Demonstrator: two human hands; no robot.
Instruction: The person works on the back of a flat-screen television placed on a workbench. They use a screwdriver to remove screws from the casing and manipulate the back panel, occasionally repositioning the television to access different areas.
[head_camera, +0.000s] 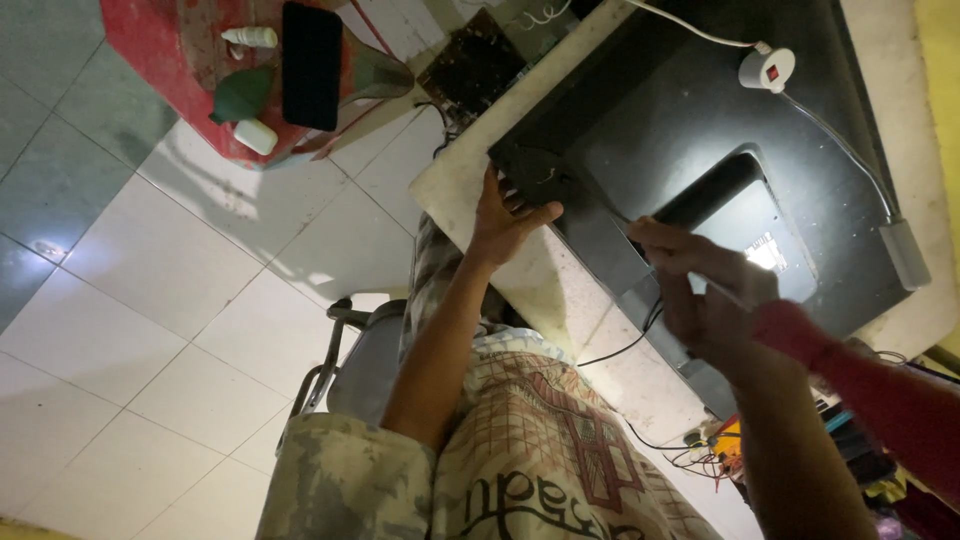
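Head-cam view looking down at a person seated at a pale workbench (560, 290), working on a large black flat panel (700, 140), likely the back of a TV or monitor, lying flat on it.

Left hand (505, 215): fingers spread, palm down, pressing on the panel's near corner where it meets the bench edge. Open and flat, nothing held; it looks to be bracing the panel. A thin wire end shows just beyond the fingertips.

Right hand (700, 285): fingers curled in tight, pinch-style, over the panel's near edge. It seems closed on something small & thin, maybe a tool or a cable, but the item is blurred and I can't tell what. A red sleeve (880, 390) covers the wrist behind it. Directly past the knuckles is a recessed black bar (710, 190) in the panel, lit by glare.

Farther beyond the right hand: a white cord w/ a round inline switch (768, 68) crossing the panel. Below the right wrist, a black cable (625, 345) trails off the bench toward a tangle of wires.

Beyond the left hand, off the bench: a red stool (150, 70) w/ a dark phone (312, 65) and small white items.

Risks, as a judgement: the panel's corner sits at the bench edge, so if the bracing hand lifts it could slide. Loose cables near the right wrist could snag. Glare & dim light may hide small parts.
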